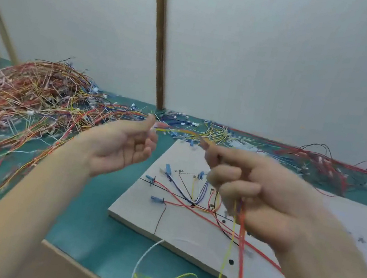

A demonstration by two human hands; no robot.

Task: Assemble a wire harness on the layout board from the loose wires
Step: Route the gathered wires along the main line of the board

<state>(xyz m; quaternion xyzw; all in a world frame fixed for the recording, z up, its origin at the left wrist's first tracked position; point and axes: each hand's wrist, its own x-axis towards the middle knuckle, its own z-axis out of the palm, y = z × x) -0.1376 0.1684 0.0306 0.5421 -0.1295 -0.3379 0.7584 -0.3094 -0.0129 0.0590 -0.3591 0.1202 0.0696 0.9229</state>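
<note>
Both my hands are raised above the table, blurred by motion. My left hand (125, 146) pinches one end of a yellow-orange wire (186, 132) between thumb and forefinger. My right hand (255, 194) holds the wire's other end at its fingertips and is closed on a bunch of red, yellow and white wires (237, 240) that hang down from the fist. Below lies the grey layout board (142, 204), with red, blue, black and white wires (182, 197) routed along drawn lines between blue clips (168, 168).
A big tangled heap of red, orange and yellow loose wires (27, 93) covers the green table (90, 227) at left. More loose wires (319, 161) run along the white wall at the back. A brown post (160, 38) stands behind.
</note>
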